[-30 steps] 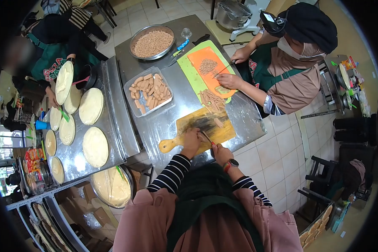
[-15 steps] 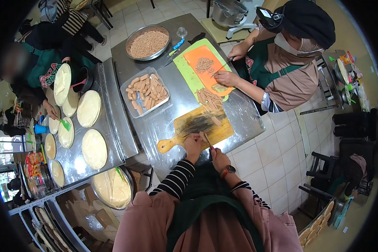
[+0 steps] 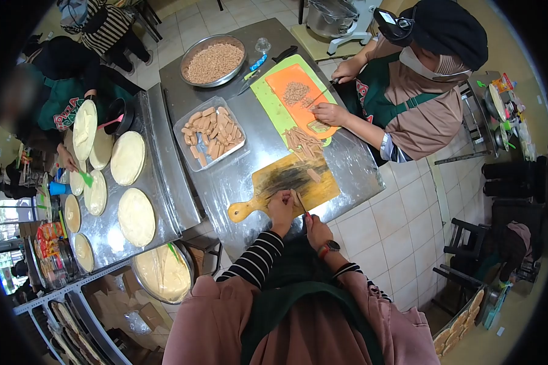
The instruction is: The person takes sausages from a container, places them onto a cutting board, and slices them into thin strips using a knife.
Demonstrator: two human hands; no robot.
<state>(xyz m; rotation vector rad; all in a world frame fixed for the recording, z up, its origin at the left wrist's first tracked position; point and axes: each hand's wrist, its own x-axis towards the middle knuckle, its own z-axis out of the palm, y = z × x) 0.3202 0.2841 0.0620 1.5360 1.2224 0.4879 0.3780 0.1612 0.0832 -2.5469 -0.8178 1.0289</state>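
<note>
My right hand (image 3: 318, 233) grips a knife (image 3: 301, 203) with a red handle. Its blade lies over the wooden cutting board (image 3: 330, 185), close to the fingertips of my left hand (image 3: 281, 211). Those fingers are pinched on a small piece of sausage (image 3: 294, 196) at the board's near edge. Dark staining covers the middle of the board. Beyond it, cut sausage strips (image 3: 302, 143) reach from the board's far edge onto a green board (image 3: 263, 97). One short piece (image 3: 313, 175) lies alone to the right of the stain.
A plastic tub (image 3: 186, 159) of sausages and a metal bowl (image 3: 237, 75) of chopped bits stand farther back. Opposite, a co-worker cuts on an orange board (image 3: 284, 79). On the left table (image 3: 164, 226), another person spreads cream on round dough bases (image 3: 136, 217).
My left hand has shifted very slightly; the knife stays by the same sausage piece. At left, the co-worker's hand with the green spatula has moved a little up and left.
</note>
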